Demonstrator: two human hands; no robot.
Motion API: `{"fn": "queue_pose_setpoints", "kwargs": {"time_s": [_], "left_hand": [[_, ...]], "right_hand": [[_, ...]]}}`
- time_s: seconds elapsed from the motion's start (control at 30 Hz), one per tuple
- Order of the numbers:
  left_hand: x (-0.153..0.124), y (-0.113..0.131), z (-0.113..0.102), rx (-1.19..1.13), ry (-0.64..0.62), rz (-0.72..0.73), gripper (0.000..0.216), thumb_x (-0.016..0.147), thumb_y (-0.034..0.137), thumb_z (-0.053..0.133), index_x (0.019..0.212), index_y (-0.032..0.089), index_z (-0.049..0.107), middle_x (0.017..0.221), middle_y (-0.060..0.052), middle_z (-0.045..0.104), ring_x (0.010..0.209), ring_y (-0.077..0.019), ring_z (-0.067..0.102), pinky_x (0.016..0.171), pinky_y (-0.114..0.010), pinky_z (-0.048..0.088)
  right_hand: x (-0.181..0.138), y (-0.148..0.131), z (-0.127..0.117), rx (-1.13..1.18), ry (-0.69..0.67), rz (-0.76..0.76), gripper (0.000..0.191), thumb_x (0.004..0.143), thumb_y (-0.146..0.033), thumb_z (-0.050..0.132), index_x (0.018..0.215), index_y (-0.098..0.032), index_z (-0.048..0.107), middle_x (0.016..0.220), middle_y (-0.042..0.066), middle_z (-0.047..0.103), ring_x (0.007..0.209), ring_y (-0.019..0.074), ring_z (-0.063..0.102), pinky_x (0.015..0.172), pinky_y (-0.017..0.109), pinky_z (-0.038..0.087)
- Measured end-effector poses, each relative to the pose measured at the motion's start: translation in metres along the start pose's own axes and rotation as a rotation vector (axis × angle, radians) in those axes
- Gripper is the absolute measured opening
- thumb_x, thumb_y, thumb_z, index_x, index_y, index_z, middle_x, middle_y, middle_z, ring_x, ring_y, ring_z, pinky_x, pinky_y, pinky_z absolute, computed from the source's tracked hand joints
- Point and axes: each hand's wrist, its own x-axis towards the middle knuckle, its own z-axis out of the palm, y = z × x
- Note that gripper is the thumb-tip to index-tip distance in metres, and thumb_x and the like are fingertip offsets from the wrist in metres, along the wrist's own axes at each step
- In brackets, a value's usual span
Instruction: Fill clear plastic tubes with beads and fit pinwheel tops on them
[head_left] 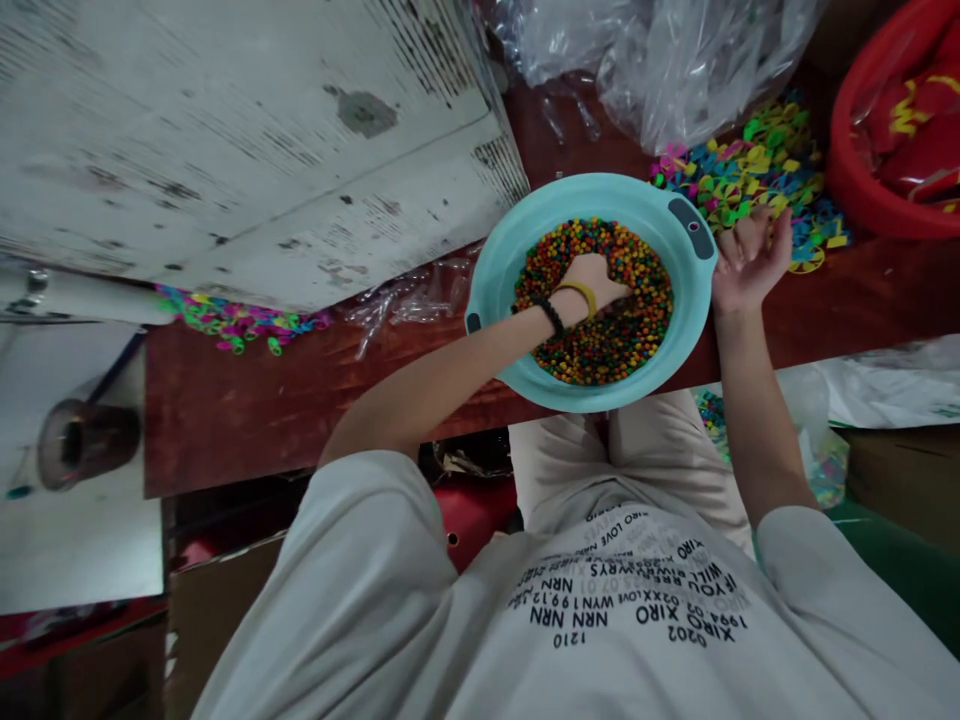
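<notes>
A light blue plastic basin (592, 398) with grey handle grips sits at the table's front edge and holds many small coloured beads (600, 355). My left hand (595, 278), with a black bracelet and a yellow band at the wrist, reaches into the beads. Its fingertips are buried, so I cannot see whether they grip any. Beside the basin's right rim, my right hand (750, 258) rests palm up with its fingers loosely curled in. Nothing shows in it. Just behind it lies a pile of coloured plastic pieces (757, 170).
A red basin (851, 170) with red packaged items stands at the far right. Clear plastic bags (675, 70) lie at the back. A scuffed white box or board (300, 150) fills the upper left, with more coloured pieces (240, 322) along its edge on the red-brown table (240, 420).
</notes>
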Motion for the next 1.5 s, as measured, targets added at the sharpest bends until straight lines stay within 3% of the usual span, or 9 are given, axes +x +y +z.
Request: {"fn": "queue_pose_setpoints", "kwargs": {"time_s": [0.2,0.33,0.43,0.53,0.73,0.93,1.17,1.3,1.5], "left_hand": [[0.001,-0.041,-0.055,0.335,0.130,0.329,0.016,0.098,0.022,0.060,0.091,0.015,0.072,0.102,-0.013,0.070,0.125,-0.0356,0.062,0.109,-0.053,0.049],[-0.014,-0.042,-0.044,0.408,-0.224,0.570,0.027,0.095,0.010,0.058,0.072,0.020,0.068,0.098,-0.013,0.073,0.120,-0.0316,0.065,0.106,-0.046,0.051],[-0.034,-0.024,-0.019,0.435,-0.390,0.653,0.020,0.094,0.010,0.061,0.085,0.022,0.074,0.109,-0.012,0.076,0.118,-0.0287,0.068,0.101,-0.040,0.053],[-0.046,-0.002,0.000,0.380,-0.264,0.490,0.020,0.091,0.015,0.068,0.109,0.019,0.077,0.114,-0.013,0.076,0.113,-0.0313,0.071,0.098,-0.041,0.055],[-0.019,0.005,-0.005,-0.170,-0.165,-0.048,0.032,0.098,0.045,0.072,0.104,0.013,0.071,0.086,-0.009,0.075,0.079,-0.0245,0.075,0.076,-0.035,0.060],[-0.004,-0.043,-0.048,0.291,0.152,0.196,0.033,0.099,0.027,0.066,0.127,0.011,0.067,0.104,-0.015,0.074,0.120,-0.0365,0.069,0.109,-0.051,0.052],[-0.041,-0.041,-0.023,0.571,-0.491,0.636,0.034,0.087,0.003,0.057,0.062,0.026,0.064,0.080,-0.010,0.073,0.111,-0.0316,0.071,0.105,-0.046,0.051],[-0.058,-0.013,-0.006,0.584,-0.446,0.594,0.022,0.085,0.006,0.062,0.081,0.022,0.075,0.090,-0.010,0.078,0.102,-0.0318,0.075,0.096,-0.045,0.055],[-0.036,0.020,0.024,0.046,-0.248,0.043,0.021,0.079,0.030,0.086,0.080,0.016,0.071,0.079,-0.009,0.075,0.085,-0.0314,0.077,0.078,-0.041,0.063]], "right_hand": [[-0.005,0.008,0.016,-0.206,0.112,-0.092,0.036,0.092,-0.068,0.062,0.079,-0.034,0.063,0.054,-0.005,0.025,0.054,0.0199,0.041,0.054,0.035,0.040],[-0.006,0.006,0.016,0.017,0.104,-0.038,0.031,0.098,-0.060,0.054,0.081,-0.036,0.065,0.052,-0.004,0.026,0.055,0.0190,0.036,0.056,0.036,0.035],[-0.003,0.002,0.009,0.070,0.054,-0.007,0.026,0.096,-0.057,0.055,0.084,-0.037,0.065,0.053,-0.005,0.025,0.058,0.0191,0.032,0.059,0.036,0.033],[0.001,-0.001,0.002,0.015,-0.031,-0.034,0.020,0.088,-0.056,0.066,0.084,-0.037,0.065,0.052,-0.006,0.024,0.065,0.0199,0.033,0.065,0.038,0.036],[-0.004,0.000,0.002,-0.222,-0.010,-0.106,0.023,0.083,-0.056,0.073,0.076,-0.037,0.062,0.052,-0.005,0.025,0.067,0.0212,0.042,0.065,0.038,0.041],[0.001,0.002,0.000,-0.141,-0.022,-0.050,0.034,0.098,-0.062,0.055,0.082,-0.033,0.064,0.054,-0.006,0.025,0.057,0.0183,0.038,0.057,0.034,0.040],[-0.003,0.003,0.007,-0.012,0.042,0.011,0.033,0.100,-0.061,0.051,0.082,-0.036,0.066,0.055,-0.005,0.026,0.055,0.0185,0.035,0.054,0.034,0.035],[0.005,-0.002,-0.001,0.282,-0.074,0.119,0.040,0.103,-0.061,0.040,0.081,-0.036,0.063,0.054,-0.005,0.021,0.059,0.0180,0.024,0.057,0.034,0.030],[0.002,0.003,0.004,0.206,-0.023,0.053,0.038,0.099,-0.067,0.050,0.082,-0.036,0.063,0.055,-0.006,0.022,0.058,0.0172,0.030,0.056,0.033,0.035]]}}
